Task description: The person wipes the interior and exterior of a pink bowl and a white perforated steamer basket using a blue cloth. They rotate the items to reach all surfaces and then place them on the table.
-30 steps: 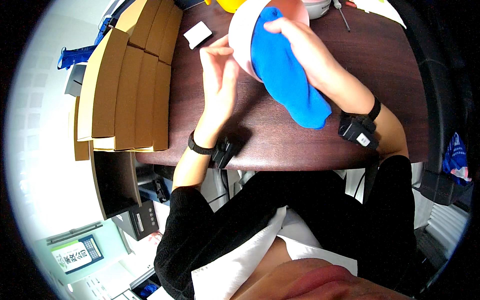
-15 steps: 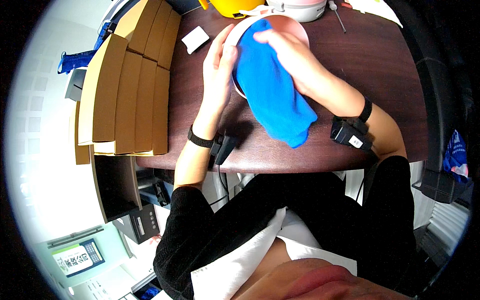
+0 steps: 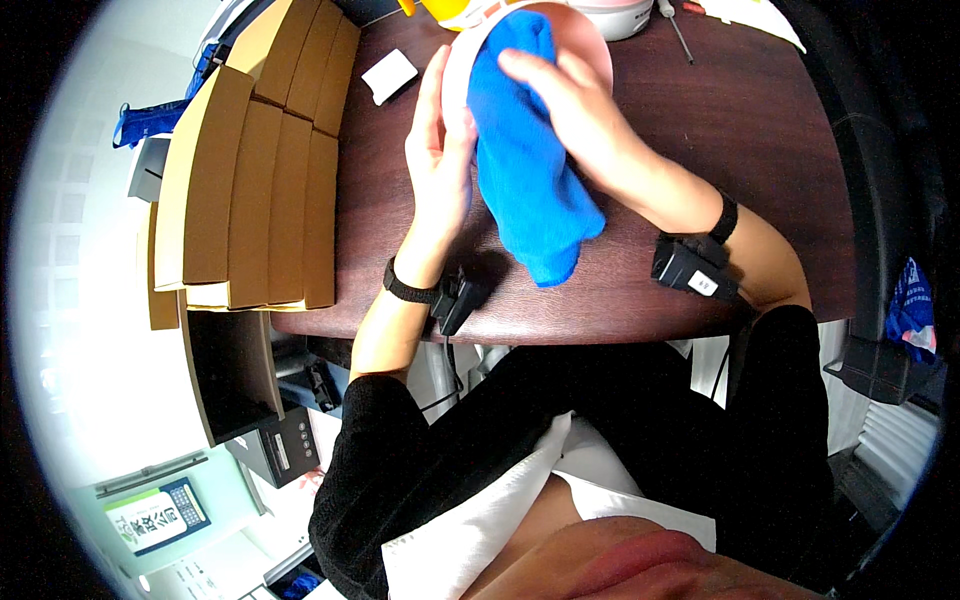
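Observation:
A pink-and-white bowl-like container [image 3: 580, 32] is held tilted near the back of the dark wooden desk [image 3: 740, 140]. My left hand [image 3: 440, 150] grips its left side with curved fingers. My right hand [image 3: 590, 120] presses a blue cloth [image 3: 525, 200] inside it, thumb on top, fingers partly hidden. The cloth hangs out of the container toward me.
Cardboard boxes [image 3: 270, 200] are stacked at the left. A white card-like piece [image 3: 390, 73] lies beside them. At the back are a yellow object [image 3: 440, 10], a white appliance [image 3: 620, 20], a screwdriver [image 3: 676, 25] and papers [image 3: 760, 15]. A blue bag [image 3: 910, 310] sits far right.
Since a second ago the container and both hands have shifted left. The cloth's hanging end swung down and left. In the last half second the container rose slightly toward the back.

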{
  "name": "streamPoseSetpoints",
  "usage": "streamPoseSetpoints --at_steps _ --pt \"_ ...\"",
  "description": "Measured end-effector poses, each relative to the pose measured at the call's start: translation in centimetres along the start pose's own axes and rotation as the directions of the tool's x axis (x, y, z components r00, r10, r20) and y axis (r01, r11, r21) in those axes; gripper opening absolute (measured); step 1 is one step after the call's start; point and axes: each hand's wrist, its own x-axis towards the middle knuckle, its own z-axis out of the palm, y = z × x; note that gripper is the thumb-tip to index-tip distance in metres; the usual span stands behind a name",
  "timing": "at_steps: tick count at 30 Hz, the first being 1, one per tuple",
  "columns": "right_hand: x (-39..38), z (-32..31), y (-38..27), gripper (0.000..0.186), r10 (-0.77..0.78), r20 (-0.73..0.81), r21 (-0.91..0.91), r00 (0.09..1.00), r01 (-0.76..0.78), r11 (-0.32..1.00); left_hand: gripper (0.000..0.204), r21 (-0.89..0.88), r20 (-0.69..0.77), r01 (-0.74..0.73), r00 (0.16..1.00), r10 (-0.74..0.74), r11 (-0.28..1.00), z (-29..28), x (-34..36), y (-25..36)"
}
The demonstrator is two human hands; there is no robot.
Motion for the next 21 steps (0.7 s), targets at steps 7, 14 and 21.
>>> streamPoseSetpoints --at_steps 7,14,21 --pt "-0.9 -0.1 1.4 0.045 -0.126 0.432 -0.45 0.893 0.334 0.828 0.068 0.038 -0.085 0.0 0.996 0.003 0.999 -0.2 0.3 0.3" --pt "-1.0 -1.7 1.3 0.036 0.051 0.68 -0.64 0.732 0.558 0.529 0.055 -0.03 -0.133 0.111 0.985 -0.114 0.993 -0.6 0.1 0.1" --pt "-0.7 -3.2 0.3 0.032 0.242 0.639 -0.768 0.73 0.625 0.141 0.052 -0.18 -0.149 0.24 0.952 -0.267 0.954 -1.6 0.6 -1.2"
